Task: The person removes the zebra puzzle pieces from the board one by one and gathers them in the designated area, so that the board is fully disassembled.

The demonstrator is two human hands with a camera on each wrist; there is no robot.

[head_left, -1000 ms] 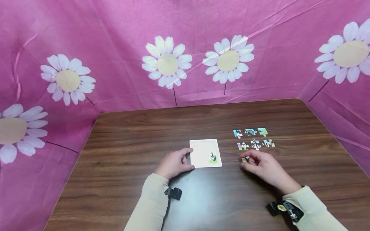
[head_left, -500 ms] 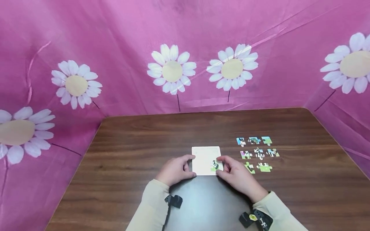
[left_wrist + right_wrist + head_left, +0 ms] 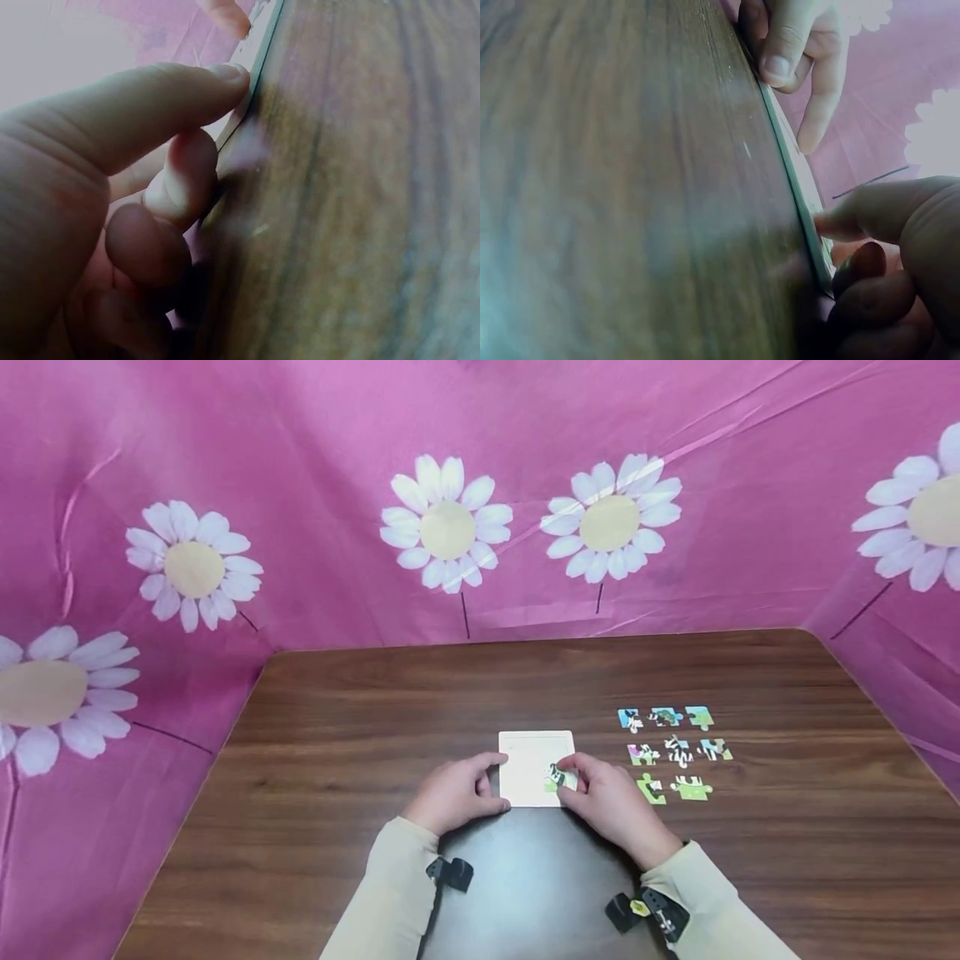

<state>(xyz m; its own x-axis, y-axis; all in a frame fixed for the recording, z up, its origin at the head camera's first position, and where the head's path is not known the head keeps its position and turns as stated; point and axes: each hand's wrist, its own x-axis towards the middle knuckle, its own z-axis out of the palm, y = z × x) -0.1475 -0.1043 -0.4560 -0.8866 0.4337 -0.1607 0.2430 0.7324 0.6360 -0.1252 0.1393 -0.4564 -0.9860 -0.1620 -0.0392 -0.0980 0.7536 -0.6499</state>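
Note:
A pale square puzzle tray [image 3: 517, 777] lies on the table with one puzzle piece [image 3: 555, 778], black-and-white on green, in its lower right corner. My left hand [image 3: 456, 792] holds the tray's left side, thumb at the near corner and index finger farther up; its other fingers curl below the thumb in the left wrist view. Thumb and index finger of my right hand [image 3: 617, 802] pinch the corner piece from its near and far sides. In the right wrist view, the right thumb [image 3: 855, 214] reaches over the tray's edge, and the hand covers part of the piece.
Several loose puzzle pieces lie in rows right of the tray, among them a green one [image 3: 692, 788] and a blue-green one [image 3: 700, 717]. The brown wooden table [image 3: 360, 710] ends at a pink flowered cloth [image 3: 322, 527] behind.
My right hand has moved left from the loose pieces to the corner piece on the tray, then slightly farther onto it. My left hand has stayed at the tray's left side.

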